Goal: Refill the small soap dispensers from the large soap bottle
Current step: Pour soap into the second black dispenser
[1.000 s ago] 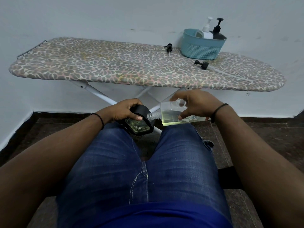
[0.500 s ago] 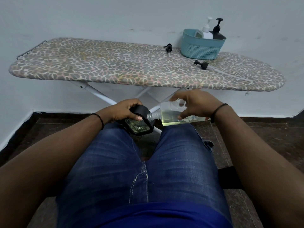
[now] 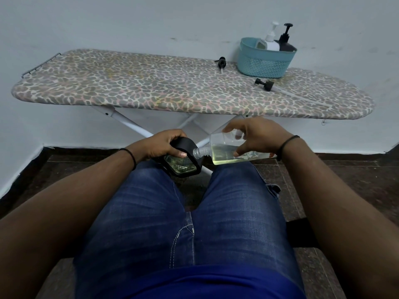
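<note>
Clear soap bottle (image 3: 228, 151), tipped sideways over the lap, neck touching the black dispenser (image 3: 183, 157). Right hand (image 3: 257, 134) wraps the bottle, left hand (image 3: 160, 145) grips the dispenser. Behind: leopard-print ironing board (image 3: 151, 87), teal basket (image 3: 266, 60), white wall, dark floor tiles.

A spotted ironing board (image 3: 151, 89) stands by the wall. On it sit a blue basket (image 3: 265, 61) and two loose black pump tops (image 3: 221, 62) (image 3: 265, 84) near the basket.
</note>
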